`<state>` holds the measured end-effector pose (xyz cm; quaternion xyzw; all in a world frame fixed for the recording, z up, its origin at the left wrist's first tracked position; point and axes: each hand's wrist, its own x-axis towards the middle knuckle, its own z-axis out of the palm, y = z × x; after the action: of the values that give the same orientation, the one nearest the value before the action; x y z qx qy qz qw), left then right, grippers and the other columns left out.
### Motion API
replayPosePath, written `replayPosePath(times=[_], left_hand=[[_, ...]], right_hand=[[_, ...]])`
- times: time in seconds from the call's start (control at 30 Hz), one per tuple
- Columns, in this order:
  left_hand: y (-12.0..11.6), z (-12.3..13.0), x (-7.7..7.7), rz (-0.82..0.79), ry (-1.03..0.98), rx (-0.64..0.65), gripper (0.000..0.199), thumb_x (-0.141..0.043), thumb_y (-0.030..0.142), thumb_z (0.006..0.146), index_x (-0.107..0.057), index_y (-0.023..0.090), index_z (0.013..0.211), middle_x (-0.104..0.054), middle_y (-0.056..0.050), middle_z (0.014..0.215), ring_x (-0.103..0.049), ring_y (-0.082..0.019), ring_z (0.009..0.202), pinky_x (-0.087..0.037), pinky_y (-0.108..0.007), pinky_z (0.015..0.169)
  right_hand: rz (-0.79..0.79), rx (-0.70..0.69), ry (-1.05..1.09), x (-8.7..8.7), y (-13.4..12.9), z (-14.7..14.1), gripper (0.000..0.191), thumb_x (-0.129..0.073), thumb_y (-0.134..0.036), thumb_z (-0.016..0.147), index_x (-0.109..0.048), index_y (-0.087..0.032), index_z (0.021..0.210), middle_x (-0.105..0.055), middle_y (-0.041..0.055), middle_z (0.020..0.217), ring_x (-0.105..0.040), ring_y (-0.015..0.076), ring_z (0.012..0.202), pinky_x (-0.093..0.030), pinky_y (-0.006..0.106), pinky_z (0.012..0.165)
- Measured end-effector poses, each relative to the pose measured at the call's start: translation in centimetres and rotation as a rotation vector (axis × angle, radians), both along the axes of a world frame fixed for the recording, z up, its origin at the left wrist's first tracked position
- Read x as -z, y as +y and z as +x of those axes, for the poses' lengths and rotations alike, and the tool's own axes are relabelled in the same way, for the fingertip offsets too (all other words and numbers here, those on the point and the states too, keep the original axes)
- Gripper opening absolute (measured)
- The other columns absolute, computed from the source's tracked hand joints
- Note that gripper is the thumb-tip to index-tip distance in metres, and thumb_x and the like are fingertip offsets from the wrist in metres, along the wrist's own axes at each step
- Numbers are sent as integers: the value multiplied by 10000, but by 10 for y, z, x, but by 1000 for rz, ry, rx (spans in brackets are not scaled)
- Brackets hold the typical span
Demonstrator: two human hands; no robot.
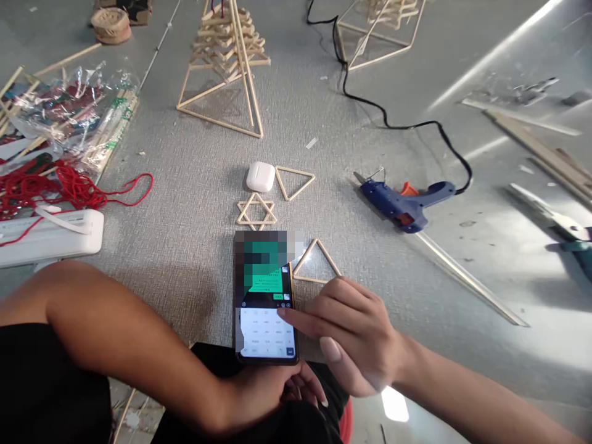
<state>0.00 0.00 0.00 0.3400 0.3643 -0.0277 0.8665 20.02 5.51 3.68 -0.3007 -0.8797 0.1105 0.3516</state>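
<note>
Bright glare streaks table [333, 160] at upper right; soft shadows; pixelated blocks over phone [267, 333] top.

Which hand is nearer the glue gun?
Right. The right hand is below and left of the glue gun in the picture, index finger over the phone; the left hand is farther off, below the phone.

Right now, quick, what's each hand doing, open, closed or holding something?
Left hand: loosely curled below the phone; whether it holds anything cannot be told.
Right hand: partly open, index finger extended at the screen.
</note>
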Motion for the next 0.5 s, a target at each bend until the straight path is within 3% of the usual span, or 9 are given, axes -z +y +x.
replayPosePath(times=[0.2, 0.33, 0.5], left_hand=[[-10, 1, 18, 18, -13, -23, 588, -302, 637, 1009, -687, 201, 923, -660, -74, 948, -534, -207, 867, -448, -458, 997], [-6, 3, 11, 14, 14, -9, 616, -286, 680, 965, -663, 197, 898, -652, -90, 945, -529, -215, 850, -452, -496, 1007], [1, 2, 0, 14, 21, 13, 508, -345, 607, 937, -650, 202, 908, -649, -100, 980, -543, -233, 906, -431, -513, 1053]], right_hand=[[-22, -31, -36, 1, 0, -1, 352, -408, -175, 998, -700, -128, 1188, -663, 38, 802, -511, 195, 705, -430, 350, 654], [-16, -17, -34, 1, 0, -3, 373, -360, -208, 1043, -708, -138, 1157, -650, 33, 794, -508, 190, 710, -428, 342, 661], [-27, -16, -49, -1, 0, -4, 362, -380, -204, 1034, -716, -141, 1154, -650, 35, 800, -510, 193, 725, -422, 341, 677]])
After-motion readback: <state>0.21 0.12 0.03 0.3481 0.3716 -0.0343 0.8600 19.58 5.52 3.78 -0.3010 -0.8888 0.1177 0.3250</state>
